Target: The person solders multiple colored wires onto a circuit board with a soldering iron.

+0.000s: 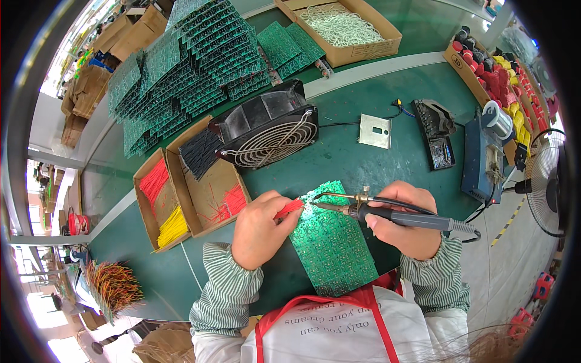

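Note:
My left hand (pixel 261 228) is closed around a small bunch of red wires (pixel 290 209), their ends at the upper left corner of a green circuit board panel (pixel 334 248). In my right hand (pixel 411 219) is a soldering iron (pixel 393 216) with a dark grey handle. A thin metal feed tube (pixel 333 195) is clamped alongside it, and both tips point left to the wire ends at the board's top edge. The panel lies on the green table just in front of my body. Whether the tip touches a joint is too small to tell.
A black fan (pixel 266 130) with a wire grille stands beyond my left hand. Left of it are cardboard boxes (pixel 181 209) of red, yellow and black wires. Stacked circuit boards (pixel 212 54) rise behind. At right sit a blue solder station (pixel 482 160) and a solder spool (pixel 497 121).

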Demonstrator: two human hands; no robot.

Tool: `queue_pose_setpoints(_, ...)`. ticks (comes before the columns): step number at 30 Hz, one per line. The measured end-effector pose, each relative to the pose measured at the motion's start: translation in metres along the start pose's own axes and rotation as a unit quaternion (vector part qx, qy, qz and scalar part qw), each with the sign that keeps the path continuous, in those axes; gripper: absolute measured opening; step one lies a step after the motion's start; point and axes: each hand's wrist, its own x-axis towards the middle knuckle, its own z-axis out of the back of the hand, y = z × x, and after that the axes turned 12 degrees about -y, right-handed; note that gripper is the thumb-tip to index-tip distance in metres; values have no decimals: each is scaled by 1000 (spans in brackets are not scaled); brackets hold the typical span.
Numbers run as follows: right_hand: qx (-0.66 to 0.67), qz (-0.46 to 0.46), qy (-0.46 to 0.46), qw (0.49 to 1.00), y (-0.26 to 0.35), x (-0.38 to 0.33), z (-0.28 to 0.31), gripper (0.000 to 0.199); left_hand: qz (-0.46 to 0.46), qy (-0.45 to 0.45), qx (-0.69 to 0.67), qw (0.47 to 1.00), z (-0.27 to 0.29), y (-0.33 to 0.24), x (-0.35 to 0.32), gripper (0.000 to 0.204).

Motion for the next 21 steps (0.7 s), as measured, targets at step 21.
queue_pose_setpoints(21,9,-5,-42,999,-3,-7,14,17,-67,-23,36,997,-5,-14,5,11)
